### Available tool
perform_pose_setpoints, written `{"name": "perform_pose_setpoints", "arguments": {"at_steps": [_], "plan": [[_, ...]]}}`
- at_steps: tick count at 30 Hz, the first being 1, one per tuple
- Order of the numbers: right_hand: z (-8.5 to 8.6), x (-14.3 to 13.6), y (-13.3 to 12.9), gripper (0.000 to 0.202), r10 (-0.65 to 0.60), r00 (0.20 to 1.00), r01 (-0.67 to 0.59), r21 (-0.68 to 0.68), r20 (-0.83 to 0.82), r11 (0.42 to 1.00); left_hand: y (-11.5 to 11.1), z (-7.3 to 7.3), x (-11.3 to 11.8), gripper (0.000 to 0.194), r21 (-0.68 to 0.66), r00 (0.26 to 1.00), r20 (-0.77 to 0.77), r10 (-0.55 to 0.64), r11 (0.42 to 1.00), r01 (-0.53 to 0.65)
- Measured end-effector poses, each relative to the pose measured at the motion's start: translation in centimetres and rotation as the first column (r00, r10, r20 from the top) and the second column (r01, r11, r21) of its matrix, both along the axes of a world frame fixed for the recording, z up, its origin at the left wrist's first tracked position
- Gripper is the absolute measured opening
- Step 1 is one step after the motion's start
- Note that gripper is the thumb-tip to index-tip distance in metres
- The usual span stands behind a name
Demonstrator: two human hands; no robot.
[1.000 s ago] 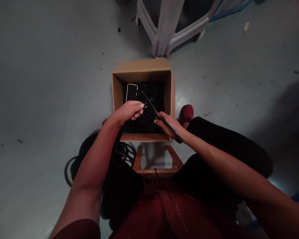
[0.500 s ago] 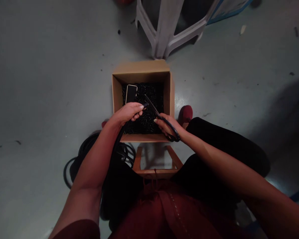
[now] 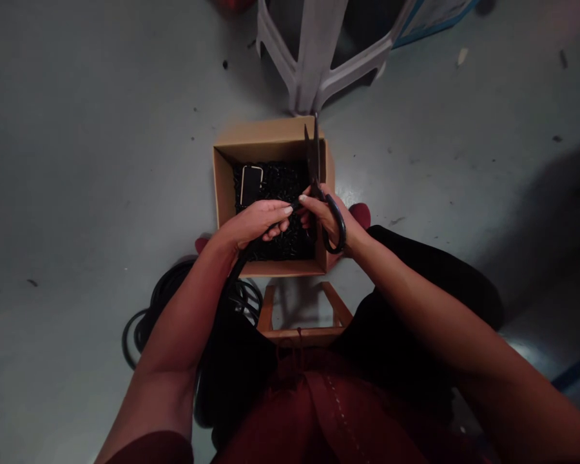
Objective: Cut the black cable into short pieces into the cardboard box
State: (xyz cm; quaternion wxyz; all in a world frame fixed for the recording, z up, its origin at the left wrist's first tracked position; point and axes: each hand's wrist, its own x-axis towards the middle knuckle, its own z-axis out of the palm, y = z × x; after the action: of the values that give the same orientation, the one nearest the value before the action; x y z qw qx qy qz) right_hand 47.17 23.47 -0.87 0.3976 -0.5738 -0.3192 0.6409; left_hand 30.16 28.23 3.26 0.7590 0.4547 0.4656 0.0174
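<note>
Over a cardboard box, my left hand is closed round the end of a black cable, which runs back under my left forearm. My right hand holds black-handled scissors, blades slightly apart and pointing away from me. The thumb and forefinger of that hand touch the cable tip beside my left fingertips. Many small black pieces lie in the box, with a dark phone-like object with a pale edge on them at the far left.
Coiled black cable lies at my left leg. A wooden stool frame stands between my legs. Beyond the box are a pale plastic stool and a blue-edged box. Small scraps dot the floor.
My right hand has moved up and inward to the cable tip, and the scissors have swung from pointing left to pointing away from me. My left hand has shifted slightly right.
</note>
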Motion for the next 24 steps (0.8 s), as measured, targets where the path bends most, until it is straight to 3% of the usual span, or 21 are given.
{"name": "perform_pose_setpoints", "arguments": {"at_steps": [3,9,13,18,24], "plan": [[0.1,0.0,0.3,0.037,-0.023,0.998,0.022,0.03,0.063,0.999,0.0,0.3,0.6,0.012,0.002,1.0,0.005,0.009,1.0,-0.009],[0.5,0.6,1.4,0.034,-0.08,0.992,0.071,0.081,0.102,0.994,-0.3,0.8,0.7,0.05,-0.056,0.989,0.087,0.117,0.992,-0.112],[0.8,1.6,2.8,0.035,-0.168,0.981,0.159,0.091,0.1,0.983,-0.3,0.8,0.3,0.038,-0.136,0.97,0.198,0.141,0.984,-0.115],[1.7,2.2,4.0,0.037,-0.229,0.971,0.222,0.094,0.069,0.97,-0.3,1.2,0.1,0.024,-0.165,0.963,0.198,0.183,0.975,-0.152],[2.6,3.1,5.7,0.037,-0.246,0.968,0.239,0.115,0.057,0.964,-0.1,2.0,-0.5,0.038,-0.125,0.973,0.188,0.135,0.986,-0.113]]}}
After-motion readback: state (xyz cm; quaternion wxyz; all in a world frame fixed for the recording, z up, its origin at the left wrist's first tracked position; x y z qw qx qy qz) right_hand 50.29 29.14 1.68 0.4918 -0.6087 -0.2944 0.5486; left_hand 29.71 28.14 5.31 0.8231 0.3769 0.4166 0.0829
